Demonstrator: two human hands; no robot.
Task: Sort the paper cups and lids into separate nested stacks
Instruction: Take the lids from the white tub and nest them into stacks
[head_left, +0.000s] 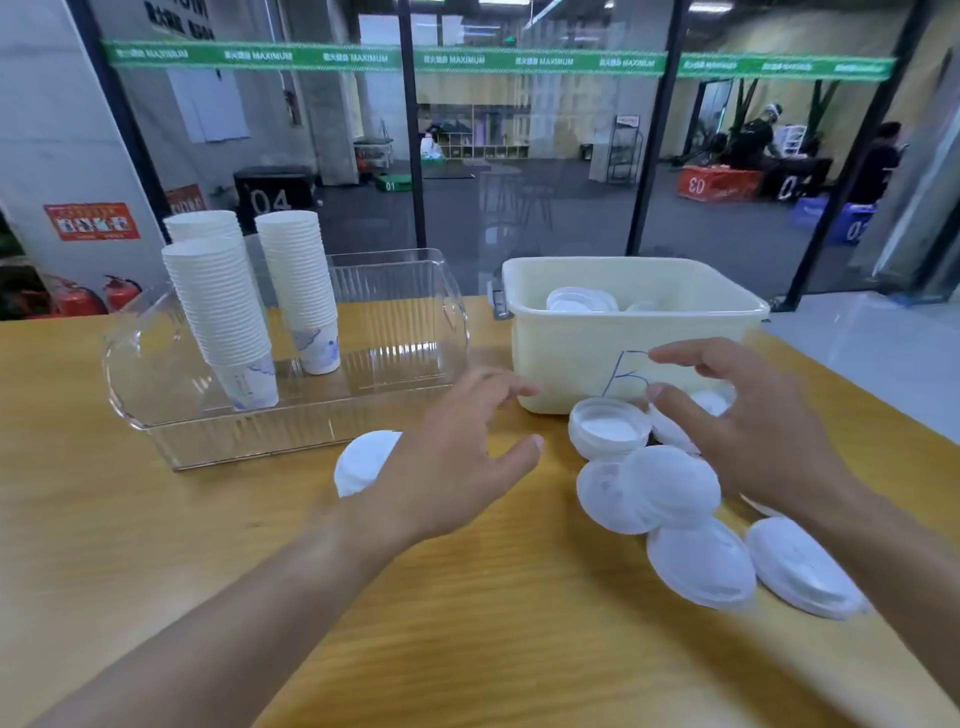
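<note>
The wooden surface (156, 545) fills the lower half of the frame; behind it, across the top, stands a glass partition (519, 156) with a green band.

The clear plastic tray (405, 332) sits at centre left on the surface; three nested stacks of paper cups (218, 312) stand inverted inside it, toward its left end, rims upward in the stack order; a second stack (298, 280) stands just right of the first, and a third (205, 223) stands behind them.

The cream plastic bin (571, 348) sits at centre right, just beside the tray; white lids (579, 300) lie inside it near the back wall; a blue handwritten mark shows on its front wall.

The left hand (447, 457) hovers at centre frame, palm down, its fingers (511, 387) spread apart and straight, gripping nothing; one lid (363, 462) lies on the surface, partly hidden under that hand.

The right hand (753, 431) hovers at centre right in front of the bin, its fingers (675, 356) apart and loosely bent, holding nothing.

Loose lids (670, 488) lie scattered on the surface at lower right, several overlapping; a short nested pile of lids (608, 428) sits open side up, touching the bin's front wall.
</note>
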